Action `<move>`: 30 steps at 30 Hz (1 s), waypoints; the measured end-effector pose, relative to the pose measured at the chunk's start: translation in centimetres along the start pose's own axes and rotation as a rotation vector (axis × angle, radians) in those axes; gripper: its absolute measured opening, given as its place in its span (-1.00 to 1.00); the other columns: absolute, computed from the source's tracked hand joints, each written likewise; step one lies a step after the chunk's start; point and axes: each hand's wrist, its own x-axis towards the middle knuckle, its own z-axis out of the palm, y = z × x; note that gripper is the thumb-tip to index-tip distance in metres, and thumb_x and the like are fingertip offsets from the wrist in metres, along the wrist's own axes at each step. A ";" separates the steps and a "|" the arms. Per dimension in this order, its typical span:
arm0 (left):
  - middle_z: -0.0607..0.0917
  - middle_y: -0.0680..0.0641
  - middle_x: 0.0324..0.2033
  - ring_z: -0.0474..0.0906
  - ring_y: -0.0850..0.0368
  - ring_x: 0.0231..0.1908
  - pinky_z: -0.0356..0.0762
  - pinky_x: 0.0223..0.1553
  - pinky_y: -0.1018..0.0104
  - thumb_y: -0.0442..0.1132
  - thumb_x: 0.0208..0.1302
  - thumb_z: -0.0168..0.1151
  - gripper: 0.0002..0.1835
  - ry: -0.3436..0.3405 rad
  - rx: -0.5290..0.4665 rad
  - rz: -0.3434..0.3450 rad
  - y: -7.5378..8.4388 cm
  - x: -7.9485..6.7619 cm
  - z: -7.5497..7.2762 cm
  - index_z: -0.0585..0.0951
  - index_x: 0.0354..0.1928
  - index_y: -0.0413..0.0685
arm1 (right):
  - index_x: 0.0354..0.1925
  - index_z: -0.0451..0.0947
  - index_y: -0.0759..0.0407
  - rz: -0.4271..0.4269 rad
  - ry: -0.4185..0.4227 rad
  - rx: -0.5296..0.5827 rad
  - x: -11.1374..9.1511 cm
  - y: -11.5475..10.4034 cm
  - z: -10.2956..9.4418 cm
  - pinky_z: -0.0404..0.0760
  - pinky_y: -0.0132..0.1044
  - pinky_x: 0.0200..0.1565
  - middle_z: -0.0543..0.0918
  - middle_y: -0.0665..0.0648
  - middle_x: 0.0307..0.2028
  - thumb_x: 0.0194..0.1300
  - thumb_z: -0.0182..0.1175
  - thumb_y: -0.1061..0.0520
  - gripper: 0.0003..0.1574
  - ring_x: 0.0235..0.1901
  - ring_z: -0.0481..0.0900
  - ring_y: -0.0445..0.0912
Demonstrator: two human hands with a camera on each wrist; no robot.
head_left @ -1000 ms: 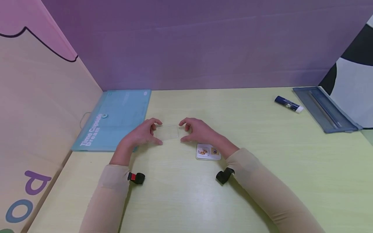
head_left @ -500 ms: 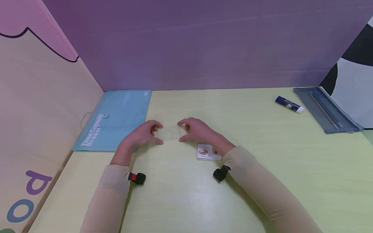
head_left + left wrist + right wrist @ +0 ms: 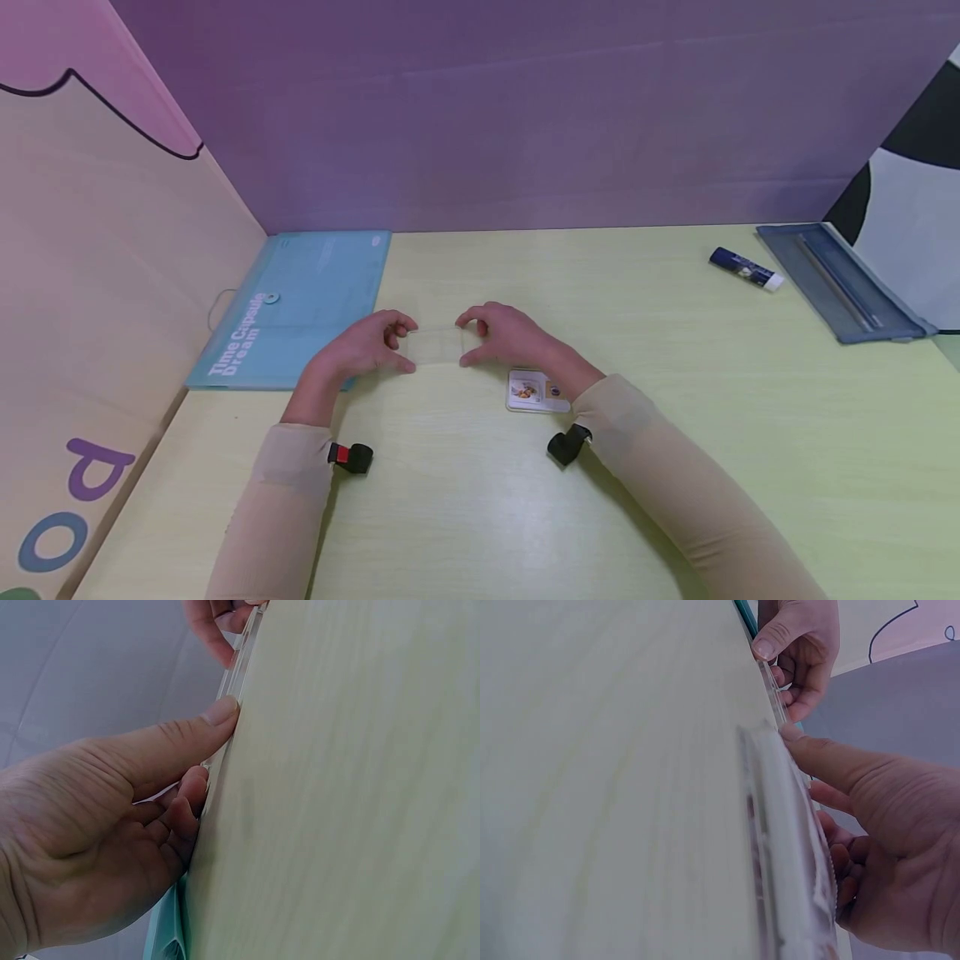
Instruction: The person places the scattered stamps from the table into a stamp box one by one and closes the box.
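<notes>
A flat clear plastic case [image 3: 435, 346] lies low at the table surface between my two hands. My left hand [image 3: 366, 343] holds its left end, thumb at the near corner and fingers at the far one. At the other end my right hand [image 3: 512, 335] holds it in the same way, thumb nearest me. In the left wrist view the left thumb [image 3: 221, 712] presses the clear edge. Partly under my right wrist lies a small stack of white picture cards [image 3: 534, 392], its right side covered in the head view.
A light blue document folder [image 3: 315, 292] with a button lies by the left hand. At the back right are a dark blue glue stick [image 3: 745, 269] and a blue-grey pouch [image 3: 840, 283]. Partition walls [image 3: 525, 117] border the table's back and sides.
My right hand has moved slightly left, from just beside the clear case to its right end. The case has straightened and shifted slightly right. The left hand has barely moved.
</notes>
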 end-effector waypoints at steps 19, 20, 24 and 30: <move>0.54 -0.14 -0.08 0.41 -0.02 -0.12 0.41 -0.03 0.19 -0.30 0.06 0.59 -0.38 0.006 0.001 0.040 0.0 0.3 0.0 0.56 0.18 -0.24 | 0.17 0.59 0.12 -0.012 -0.004 0.105 -0.4 0.3 -0.4 0.36 -0.25 -0.21 0.46 0.06 -0.32 0.14 0.54 0.02 -0.34 -0.30 0.38 -0.08; 0.54 -0.14 -0.08 0.41 -0.01 -0.12 0.41 -0.03 0.20 -0.30 0.06 0.59 -0.38 0.003 -0.004 0.042 0.1 0.3 0.0 0.56 0.18 -0.25 | 0.18 0.58 0.14 -0.015 -0.006 0.121 -0.4 0.4 -0.4 0.37 -0.25 -0.20 0.47 0.06 -0.31 0.14 0.54 0.03 -0.34 -0.29 0.39 -0.08; 0.55 -0.15 -0.09 0.43 0.00 -0.14 0.43 -0.04 0.21 -0.31 0.06 0.59 -0.37 -0.006 -0.012 0.061 0.5 0.3 0.2 0.56 0.19 -0.26 | 0.17 0.58 0.17 -0.013 -0.005 0.166 -0.8 0.9 -0.6 0.40 -0.24 -0.18 0.49 0.07 -0.30 0.13 0.54 0.06 -0.34 -0.26 0.41 -0.07; 0.56 -0.15 -0.11 0.44 -0.01 -0.14 0.44 -0.05 0.19 -0.32 0.08 0.58 -0.37 -0.011 -0.023 0.085 1.4 0.3 0.7 0.56 0.21 -0.23 | 0.16 0.58 0.17 -0.015 0.008 0.184 -1.6 1.4 -1.1 0.44 -0.21 -0.11 0.53 0.07 -0.27 0.11 0.55 0.06 -0.33 -0.22 0.45 -0.06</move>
